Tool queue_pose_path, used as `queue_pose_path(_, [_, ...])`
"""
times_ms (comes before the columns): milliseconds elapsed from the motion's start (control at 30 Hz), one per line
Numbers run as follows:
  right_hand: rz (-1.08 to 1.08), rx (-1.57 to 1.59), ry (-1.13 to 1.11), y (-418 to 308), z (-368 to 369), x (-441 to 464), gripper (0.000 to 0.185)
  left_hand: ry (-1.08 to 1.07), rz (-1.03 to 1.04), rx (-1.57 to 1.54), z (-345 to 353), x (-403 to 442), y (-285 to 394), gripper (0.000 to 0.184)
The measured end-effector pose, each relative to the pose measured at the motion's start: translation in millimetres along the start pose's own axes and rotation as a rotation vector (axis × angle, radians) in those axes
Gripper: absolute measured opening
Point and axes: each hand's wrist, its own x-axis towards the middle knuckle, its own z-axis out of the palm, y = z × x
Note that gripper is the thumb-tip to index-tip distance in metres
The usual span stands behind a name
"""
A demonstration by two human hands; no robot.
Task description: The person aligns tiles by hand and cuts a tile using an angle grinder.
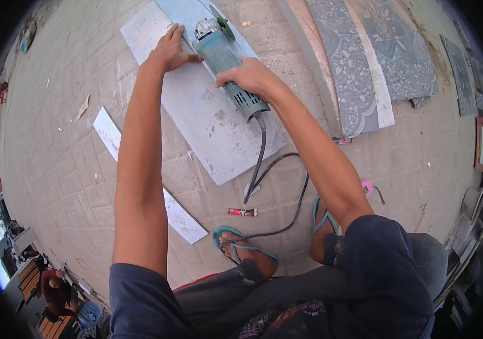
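Note:
My right hand is wrapped round the body of a teal angle grinder. Its green-edged disc points up and away from me, over a light blue tile. That tile lies on a larger grey-white slab on the ground. My left hand is spread at the left of the grinder, pressing down by the blue tile's edge, thumb towards the tool. From the grinder's rear end a black cord runs down to my feet. Whether the disc spins cannot be told.
White tile strips lie left, partly behind my left arm. Pebble-patterned tiles are at the upper right. A small red-and-black tube and a pink round object lie near my sandalled feet. A person sits far lower left.

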Motion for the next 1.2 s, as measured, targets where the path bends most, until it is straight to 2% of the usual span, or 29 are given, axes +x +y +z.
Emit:
queue_pose_path(233, [0.022,0.0,-0.016,-8,-4,-10,0.057,-0.019,0.003,-0.013,2,3,-1,0.117])
queue_pose_path(433, [0.009,0.026,0.005,-2,-3,-16,0.056,-0.062,0.032,0.011,2,10,-8,0.11])
queue_pose_path(500, [-0.018,0.024,-0.019,0,-2,-17,0.046,-0.073,0.027,0.03,0,7,-6,0.104])
queue_pose_path(700, [-0.011,0.006,0.025,0,-1,-16,0.047,-0.039,0.071,0.017,0,9,-11,0.096])
queue_pose_path(1200, [-0.009,0.052,-0.01,4,-4,-26,0.053,-0.012,0.025,-0.018,1,7,-7,0.094])
